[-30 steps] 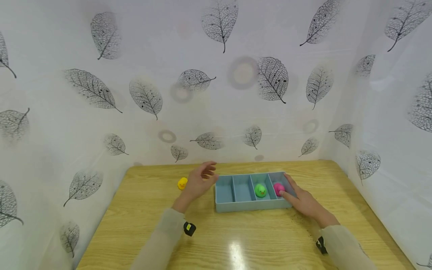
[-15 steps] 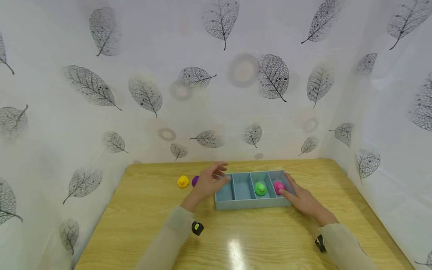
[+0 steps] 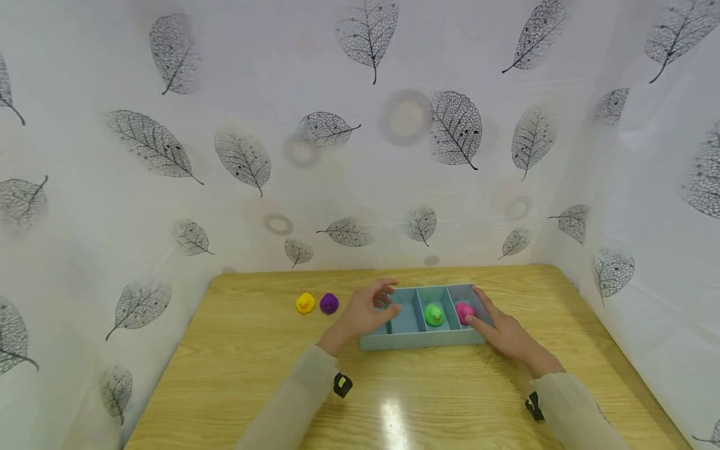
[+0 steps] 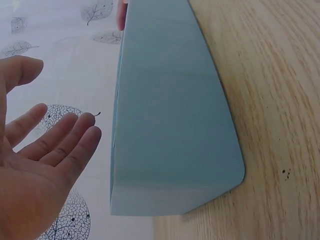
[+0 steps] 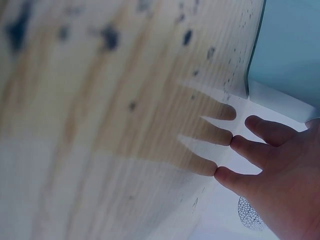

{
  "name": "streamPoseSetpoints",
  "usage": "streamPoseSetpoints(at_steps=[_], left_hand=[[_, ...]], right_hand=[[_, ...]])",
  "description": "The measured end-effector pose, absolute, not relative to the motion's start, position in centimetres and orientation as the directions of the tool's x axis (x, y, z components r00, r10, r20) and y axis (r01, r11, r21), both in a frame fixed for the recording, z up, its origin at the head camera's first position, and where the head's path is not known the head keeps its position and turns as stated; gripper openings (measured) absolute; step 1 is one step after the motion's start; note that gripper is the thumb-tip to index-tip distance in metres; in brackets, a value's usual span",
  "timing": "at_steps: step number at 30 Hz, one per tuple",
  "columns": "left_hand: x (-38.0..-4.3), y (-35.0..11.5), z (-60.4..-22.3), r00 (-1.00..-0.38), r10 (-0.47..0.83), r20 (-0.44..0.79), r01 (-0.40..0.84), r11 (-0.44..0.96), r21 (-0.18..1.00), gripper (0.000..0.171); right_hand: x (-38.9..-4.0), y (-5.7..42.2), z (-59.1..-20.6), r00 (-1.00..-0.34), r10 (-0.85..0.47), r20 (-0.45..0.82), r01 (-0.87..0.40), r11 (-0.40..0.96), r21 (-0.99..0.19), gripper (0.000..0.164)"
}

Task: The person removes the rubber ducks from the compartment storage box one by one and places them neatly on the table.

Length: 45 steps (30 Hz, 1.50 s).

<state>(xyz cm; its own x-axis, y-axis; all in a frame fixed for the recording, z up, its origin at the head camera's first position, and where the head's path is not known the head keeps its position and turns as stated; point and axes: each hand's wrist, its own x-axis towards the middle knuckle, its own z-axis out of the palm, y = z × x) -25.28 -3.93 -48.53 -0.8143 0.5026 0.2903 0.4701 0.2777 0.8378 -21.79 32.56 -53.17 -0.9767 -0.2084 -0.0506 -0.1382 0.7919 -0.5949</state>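
A blue-grey divided box lies on the table, its compartments in a row. A green toy duck sits in one compartment, a pink toy duck in the rightmost. My left hand hovers over the box's left end with nothing in it; the left wrist view shows its fingers loosely extended beside the box wall. At the right end, my right hand holds the box, its thumb over the front rim by the pink duck and a finger along the far corner. Other right fingertips touch the table.
A yellow toy duck and a purple toy duck stand on the wooden table left of the box. White leaf-print sheeting encloses the table at the back and sides.
My left hand has moved right, from beside the box to over its left compartments, uncovering the purple duck. My right hand stays at the box's right end.
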Motion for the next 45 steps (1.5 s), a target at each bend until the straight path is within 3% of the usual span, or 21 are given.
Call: streamPoseSetpoints(at_steps=[20,45], left_hand=[[-24.6,-1.3,-48.1,-0.821,0.542,0.178,0.404,0.332,0.853,0.059],[-25.6,1.2,-49.1,-0.787,0.597,0.154,0.454,0.392,0.800,0.057]], right_hand=[[-21.8,32.5,-53.0,-0.977,-0.208,-0.052,-0.137,0.794,-0.592,0.083],[-21.8,32.4,-53.1,-0.978,-0.206,-0.038,-0.146,0.801,-0.580,0.083]])
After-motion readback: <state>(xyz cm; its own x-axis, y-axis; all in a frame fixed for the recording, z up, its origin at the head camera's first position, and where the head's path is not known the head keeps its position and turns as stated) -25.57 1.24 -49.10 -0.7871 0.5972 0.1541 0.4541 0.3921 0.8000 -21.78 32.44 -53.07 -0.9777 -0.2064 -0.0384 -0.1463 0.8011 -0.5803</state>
